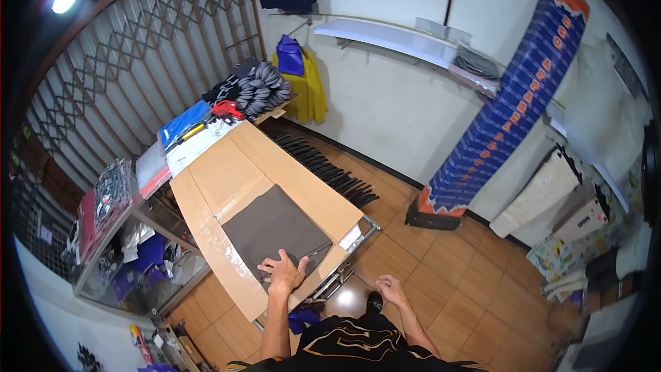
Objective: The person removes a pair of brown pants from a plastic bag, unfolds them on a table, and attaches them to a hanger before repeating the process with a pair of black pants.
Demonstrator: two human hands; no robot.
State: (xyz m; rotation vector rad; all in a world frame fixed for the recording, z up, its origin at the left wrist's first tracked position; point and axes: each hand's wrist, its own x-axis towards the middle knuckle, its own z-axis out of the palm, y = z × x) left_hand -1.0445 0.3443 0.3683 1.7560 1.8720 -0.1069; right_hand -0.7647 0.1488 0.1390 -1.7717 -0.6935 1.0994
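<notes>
1. One dark grey-brown cloth (268, 220) lies flat, apparently folded, on the cardboard (200, 169) covering the table. I'd judge it light, soft and floppy, hardly fragile; two opposite edges would be the place to take hold, keeping the layers together.
2. The person's left hand (282, 274) is palm down at the cloth's near edge, fingers spread wide, pressing rather than gripping.
3. The right hand (392, 291) hangs beside the table, above the floor, apart from the cloth. Its fingers look loosely bent; I can't tell how far they close or whether they hold anything.
4. The cloth is matt and roughly four-sided, with a thin line near its right corner. The cardboard under it looks stiff, creased, and glossy along one side.
5. At the far end sit a slick blue packet (184, 124) and soft-looking grey bundles (265, 86).
6. Farther out: a glass-sided cabinet (196, 277), hard floor tiles (430, 272) and a ribbed metal gate (144, 48).
</notes>
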